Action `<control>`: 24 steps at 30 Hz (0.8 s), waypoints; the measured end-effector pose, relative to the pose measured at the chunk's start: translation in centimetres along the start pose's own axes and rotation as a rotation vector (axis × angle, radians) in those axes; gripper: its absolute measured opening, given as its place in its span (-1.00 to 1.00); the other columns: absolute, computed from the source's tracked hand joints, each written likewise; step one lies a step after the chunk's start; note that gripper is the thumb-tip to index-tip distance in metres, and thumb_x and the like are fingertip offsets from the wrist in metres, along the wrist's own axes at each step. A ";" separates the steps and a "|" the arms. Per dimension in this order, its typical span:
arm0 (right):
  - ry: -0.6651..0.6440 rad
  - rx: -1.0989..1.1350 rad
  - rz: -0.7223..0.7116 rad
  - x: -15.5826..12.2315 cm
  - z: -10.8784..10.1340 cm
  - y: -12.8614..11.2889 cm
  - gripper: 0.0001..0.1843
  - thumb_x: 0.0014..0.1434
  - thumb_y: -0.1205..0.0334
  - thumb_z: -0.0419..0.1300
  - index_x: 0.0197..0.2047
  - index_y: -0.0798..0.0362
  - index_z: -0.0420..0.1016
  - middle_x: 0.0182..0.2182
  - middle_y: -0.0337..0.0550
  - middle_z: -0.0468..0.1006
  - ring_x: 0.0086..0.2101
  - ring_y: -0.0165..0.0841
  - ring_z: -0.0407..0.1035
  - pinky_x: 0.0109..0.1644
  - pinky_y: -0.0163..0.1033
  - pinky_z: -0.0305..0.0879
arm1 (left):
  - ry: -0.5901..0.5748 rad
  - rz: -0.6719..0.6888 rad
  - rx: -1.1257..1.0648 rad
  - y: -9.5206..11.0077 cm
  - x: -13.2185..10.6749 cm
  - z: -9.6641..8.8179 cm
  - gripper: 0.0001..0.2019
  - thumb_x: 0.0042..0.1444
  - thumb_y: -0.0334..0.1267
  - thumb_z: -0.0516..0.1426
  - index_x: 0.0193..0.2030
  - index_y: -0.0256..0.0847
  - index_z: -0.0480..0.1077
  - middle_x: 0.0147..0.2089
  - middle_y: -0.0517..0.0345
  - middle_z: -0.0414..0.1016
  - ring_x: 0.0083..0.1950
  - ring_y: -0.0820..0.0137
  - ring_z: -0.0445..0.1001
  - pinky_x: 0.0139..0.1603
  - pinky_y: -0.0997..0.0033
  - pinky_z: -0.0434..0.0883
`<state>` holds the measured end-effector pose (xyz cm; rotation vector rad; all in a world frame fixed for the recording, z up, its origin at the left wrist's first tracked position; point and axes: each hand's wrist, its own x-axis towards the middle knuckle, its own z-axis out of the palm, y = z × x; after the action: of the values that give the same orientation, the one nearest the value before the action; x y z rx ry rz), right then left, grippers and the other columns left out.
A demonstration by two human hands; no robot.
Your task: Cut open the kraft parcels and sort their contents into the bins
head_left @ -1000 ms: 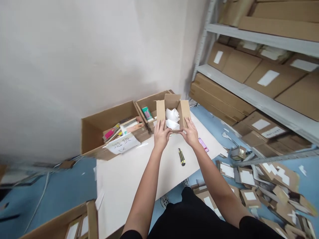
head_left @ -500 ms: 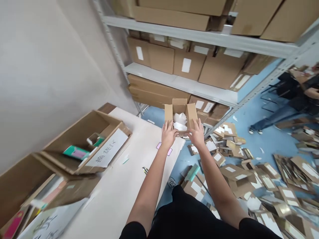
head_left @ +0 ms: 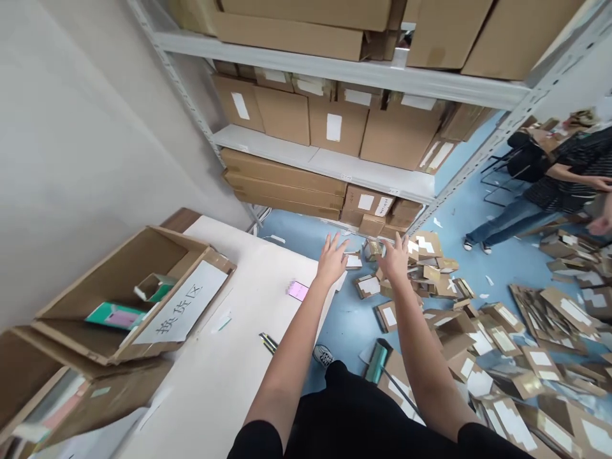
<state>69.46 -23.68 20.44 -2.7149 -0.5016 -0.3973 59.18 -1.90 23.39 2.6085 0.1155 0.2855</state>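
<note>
My left hand [head_left: 331, 258] and my right hand [head_left: 396, 258] are stretched out in front of me, fingers spread, holding nothing. They hover past the corner of the white table [head_left: 239, 344], above the blue floor. Just beyond my fingertips a small cardboard box [head_left: 371, 248] lies among the nearest of the scattered boxes [head_left: 444, 280]. I cannot tell whether it is the one I held a moment ago.
Metal shelving [head_left: 354, 169] packed with labelled cartons stands ahead. Open cartons [head_left: 129, 299] with a paper sign sit on the table at left, beside a pink card [head_left: 297, 291] and a utility knife [head_left: 268, 342]. Flattened boxes litter the floor at right. Another person [head_left: 559, 185] sits far right.
My view has swung right, from the table to the shelves. The small open box with white paper has left my hands, and both hands have opened.
</note>
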 end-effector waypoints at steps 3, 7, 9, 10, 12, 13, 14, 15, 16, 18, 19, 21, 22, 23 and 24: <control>0.000 0.109 -0.146 1.6 1.4 -4.6 -0.43 0.20 0.19 0.25 0.28 0.01 0.47 0.51 0.09 0.03 0.48 0.24 -0.22 0.37 0.41 0.11 | 0.103 -0.063 0.030 -2.4 -1.6 -2.9 -0.44 0.32 -0.30 0.12 0.46 -0.10 0.27 0.61 -0.01 0.02 0.64 0.02 -0.15 0.54 -0.10 0.18; -0.056 0.246 -0.310 2.6 3.5 -11.6 -0.35 0.22 0.18 0.25 0.37 0.01 0.37 0.53 0.09 -0.04 0.49 0.22 -0.25 0.38 0.41 0.12 | 0.232 -0.183 0.085 -6.4 -5.1 -6.8 -0.42 0.33 -0.25 0.14 0.48 -0.07 0.23 0.61 0.01 0.01 0.64 0.01 -0.15 0.54 -0.14 0.16; -0.090 0.316 -0.387 2.4 4.4 -15.2 -0.34 0.23 0.18 0.25 0.39 0.00 0.35 0.54 0.08 -0.07 0.49 0.20 -0.26 0.39 0.41 0.11 | 0.284 -0.256 0.115 -8.4 -7.6 -8.5 -0.41 0.32 -0.24 0.14 0.48 -0.05 0.22 0.62 0.01 0.00 0.64 -0.01 -0.15 0.54 -0.16 0.16; -0.109 0.350 -0.426 2.1 4.9 -17.1 -0.34 0.23 0.17 0.24 0.39 0.01 0.34 0.54 0.08 -0.08 0.49 0.20 -0.27 0.40 0.41 0.11 | 0.312 -0.292 0.130 -9.4 -8.9 -9.3 -0.41 0.32 -0.24 0.14 0.48 -0.05 0.22 0.62 0.01 0.00 0.64 -0.01 -0.14 0.54 -0.17 0.16; -0.146 0.411 -0.503 1.2 5.5 -20.9 -0.33 0.24 0.16 0.24 0.41 0.00 0.32 0.55 0.07 -0.10 0.50 0.18 -0.28 0.40 0.41 0.11 | 0.372 -0.358 0.160 -11.0 -12.0 -10.9 -0.41 0.32 -0.23 0.15 0.48 -0.05 0.22 0.62 0.01 0.00 0.64 -0.01 -0.14 0.55 -0.17 0.14; -0.166 0.439 -0.546 0.5 5.8 -22.9 -0.32 0.25 0.16 0.23 0.42 -0.01 0.31 0.55 0.06 -0.10 0.50 0.16 -0.28 0.40 0.40 0.11 | 0.401 -0.391 0.176 -11.6 -13.7 -11.6 -0.41 0.32 -0.23 0.15 0.48 -0.04 0.22 0.62 0.01 0.00 0.64 -0.01 -0.15 0.55 -0.16 0.13; -0.185 0.466 -0.593 -0.3 6.0 -25.0 -0.32 0.25 0.15 0.22 0.42 -0.02 0.29 0.55 0.05 -0.10 0.50 0.15 -0.28 0.41 0.39 0.11 | 0.430 -0.426 0.193 -12.2 -15.5 -12.3 -0.40 0.32 -0.22 0.15 0.48 -0.04 0.22 0.62 0.01 0.00 0.64 -0.01 -0.16 0.56 -0.16 0.13; -0.204 0.492 -0.644 -1.2 6.1 -27.1 -0.32 0.26 0.14 0.22 0.43 -0.03 0.29 0.55 0.04 -0.10 0.50 0.15 -0.28 0.41 0.39 0.11 | 0.457 -0.463 0.209 -12.7 -17.5 -13.0 -0.40 0.31 -0.22 0.16 0.48 -0.03 0.22 0.62 0.01 0.00 0.64 -0.01 -0.16 0.55 -0.17 0.13; -0.223 0.519 -0.698 -2.3 6.3 -29.2 -0.32 0.27 0.13 0.21 0.43 -0.03 0.28 0.55 0.04 -0.10 0.50 0.14 -0.28 0.42 0.38 0.11 | 0.484 -0.505 0.225 -13.1 -19.5 -13.7 -0.40 0.31 -0.23 0.16 0.48 -0.03 0.21 0.62 0.01 -0.01 0.64 -0.01 -0.17 0.55 -0.17 0.13; -0.262 0.575 -0.812 -4.9 6.4 -33.5 -0.32 0.28 0.13 0.21 0.43 -0.02 0.28 0.55 0.04 -0.08 0.50 0.14 -0.27 0.43 0.37 0.09 | 0.536 -0.599 0.254 -13.7 -24.0 -14.9 -0.40 0.32 -0.24 0.16 0.48 -0.01 0.21 0.62 0.02 -0.01 0.65 0.00 -0.18 0.54 -0.17 0.14; -0.284 0.606 -0.869 -6.5 6.4 -35.6 -0.32 0.28 0.13 0.21 0.44 -0.01 0.28 0.55 0.04 -0.08 0.50 0.13 -0.26 0.44 0.36 0.08 | 0.562 -0.649 0.268 -13.8 -26.4 -15.5 -0.40 0.32 -0.24 0.16 0.48 -0.01 0.20 0.62 0.02 -0.02 0.65 0.00 -0.18 0.54 -0.17 0.14; -0.340 0.667 -0.974 -10.2 6.2 -39.8 -0.31 0.28 0.14 0.21 0.44 -0.02 0.28 0.55 0.03 -0.08 0.50 0.12 -0.25 0.45 0.36 0.06 | 0.612 -0.748 0.295 -13.8 -31.6 -16.6 -0.39 0.32 -0.24 0.16 0.49 -0.01 0.20 0.63 0.02 -0.03 0.65 0.01 -0.18 0.55 -0.16 0.13; -0.373 0.696 -1.024 -12.3 6.0 -41.7 -0.31 0.28 0.14 0.21 0.45 -0.03 0.27 0.55 0.03 -0.08 0.50 0.12 -0.25 0.45 0.36 0.06 | 0.636 -0.798 0.308 -13.7 -34.3 -17.0 -0.39 0.31 -0.24 0.16 0.49 -0.01 0.20 0.63 0.02 -0.04 0.65 0.01 -0.18 0.56 -0.15 0.12; -0.408 0.722 -1.072 -14.6 5.7 -43.6 -0.30 0.27 0.14 0.21 0.45 -0.04 0.26 0.55 0.02 -0.09 0.50 0.11 -0.25 0.46 0.36 0.05 | 0.658 -0.849 0.320 -13.4 -37.2 -17.4 -0.38 0.31 -0.25 0.17 0.49 -0.02 0.19 0.63 0.02 -0.04 0.65 0.01 -0.18 0.56 -0.14 0.12; -0.443 0.744 -1.118 -17.0 5.3 -45.3 -0.29 0.28 0.14 0.22 0.46 -0.05 0.25 0.55 0.01 -0.10 0.50 0.11 -0.25 0.46 0.36 0.05 | 0.679 -0.903 0.330 -13.0 -40.1 -17.7 -0.37 0.30 -0.25 0.17 0.49 -0.02 0.19 0.63 0.02 -0.05 0.65 0.01 -0.18 0.56 -0.13 0.12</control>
<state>37.72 13.08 23.00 -1.5685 -1.8380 0.1521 15.82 12.45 24.71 2.3344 1.6095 0.8308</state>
